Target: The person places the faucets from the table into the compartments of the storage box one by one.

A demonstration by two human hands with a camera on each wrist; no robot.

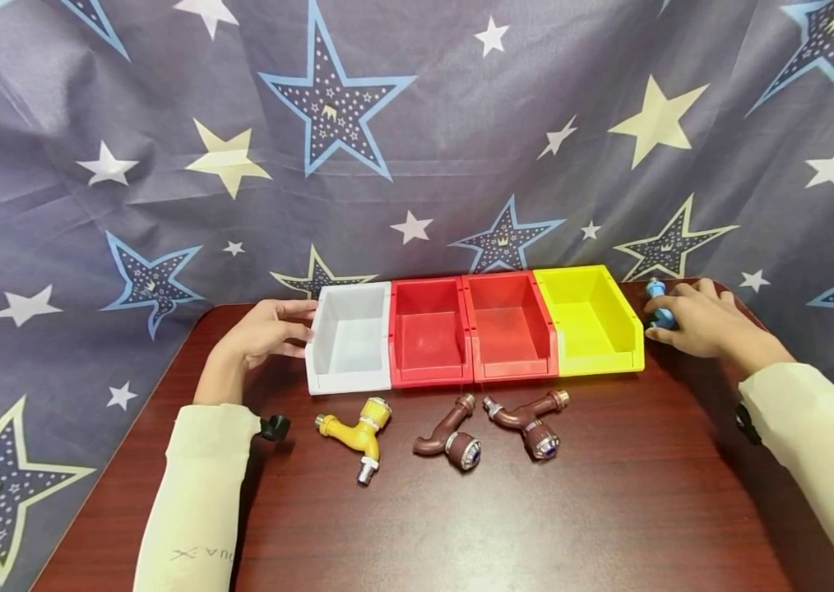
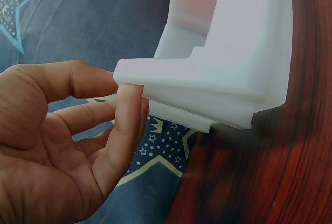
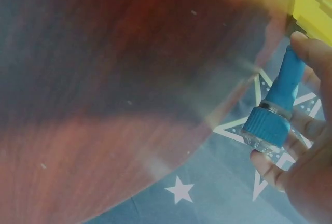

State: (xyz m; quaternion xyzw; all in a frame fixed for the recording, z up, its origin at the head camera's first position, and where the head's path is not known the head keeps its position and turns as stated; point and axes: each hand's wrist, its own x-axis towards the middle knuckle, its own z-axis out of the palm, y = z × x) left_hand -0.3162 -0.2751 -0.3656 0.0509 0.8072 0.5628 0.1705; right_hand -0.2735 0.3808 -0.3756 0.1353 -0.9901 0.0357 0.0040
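Observation:
My left hand (image 1: 263, 335) is at the left side of the white bin (image 1: 349, 384). Its fingertips touch the bin's side, and in the left wrist view they meet a corner of the white plastic wall (image 2: 171, 73). On the far right, my right hand (image 1: 709, 319) grips a blue tap (image 1: 659, 306) beside the yellow bin (image 1: 600, 363). The right wrist view shows the tap's ribbed blue knob (image 3: 267, 125), with thumb and fingers along its body. Part of the tap is hidden by the hand in the head view.
Two red bins (image 1: 432, 376) stand in the row between the white and yellow ones. In front of them lie a yellow tap (image 1: 353, 433) and two brown taps, one on the left (image 1: 447, 427) and another on the right (image 1: 528, 419). A star-patterned cloth (image 1: 432, 140) hangs behind the table.

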